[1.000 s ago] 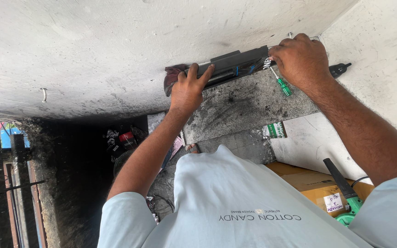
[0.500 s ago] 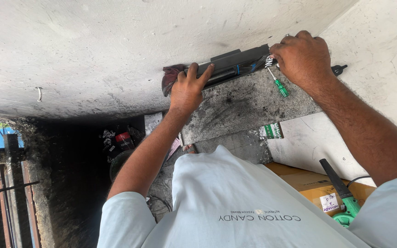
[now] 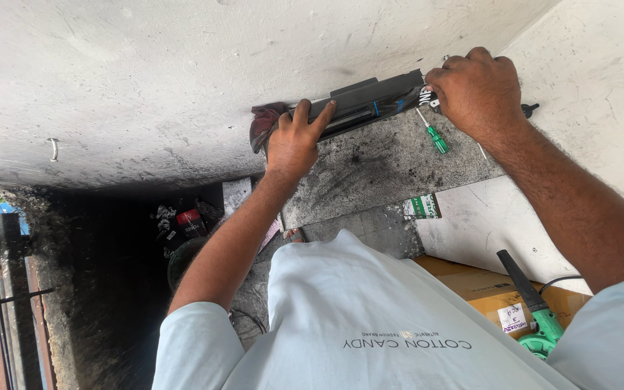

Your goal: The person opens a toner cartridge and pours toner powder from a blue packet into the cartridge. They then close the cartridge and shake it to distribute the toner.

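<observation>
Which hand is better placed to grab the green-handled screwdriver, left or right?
Right, probably. The right hand grips one end of the black bar, directly beside the green-handled screwdriver lying on the grey ledge. The left hand lies flat on the bar's other end, farther away.

Black bar (image 3: 370,101), green-handled screwdriver (image 3: 436,137), dk red rag (image 3: 261,123), grey soot-speckled slab (image 3: 391,170), pale blue shirt (image 3: 348,318).

Single head-worn camera, close range, apparently inverted: it looks past the pale blue shirt (image 3: 370,318) toward the rough white plastered slab (image 3: 146,79) at arm's reach.
</observation>
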